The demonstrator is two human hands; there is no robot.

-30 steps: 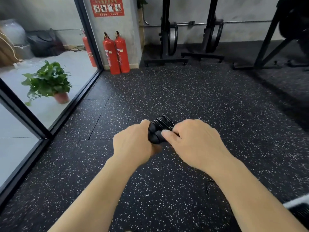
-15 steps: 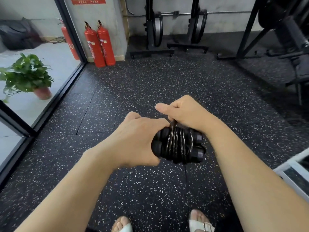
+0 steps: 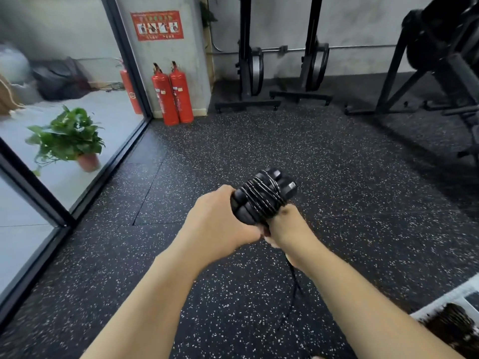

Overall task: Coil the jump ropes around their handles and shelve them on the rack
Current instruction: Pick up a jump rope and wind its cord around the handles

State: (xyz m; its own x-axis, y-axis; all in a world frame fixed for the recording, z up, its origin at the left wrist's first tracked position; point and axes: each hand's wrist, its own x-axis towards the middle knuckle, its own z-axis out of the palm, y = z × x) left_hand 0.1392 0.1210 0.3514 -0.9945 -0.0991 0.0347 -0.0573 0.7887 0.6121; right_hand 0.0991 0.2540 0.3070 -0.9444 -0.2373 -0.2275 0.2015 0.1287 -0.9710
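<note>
Jump rope [image 3: 261, 199]: black, coiled tight around its two paired handles – held mid-scene above the speckled floor [image 3: 350, 182].
Left hand [image 3: 220, 224]: clamped around the near end of the handles.
Right hand [image 3: 287, 229]: just right of the left and under the coil, fingers curled on the jump rope's loose end [image 3: 295, 286], which hangs toward the near floor.
Far left: two red fire extinguishers [image 3: 172, 95] – a potted plant [image 3: 67, 137] behind glass.

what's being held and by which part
The left hand grips the near end of the coiled jump rope handles; the right hand is against their underside, fingers hidden.
</note>
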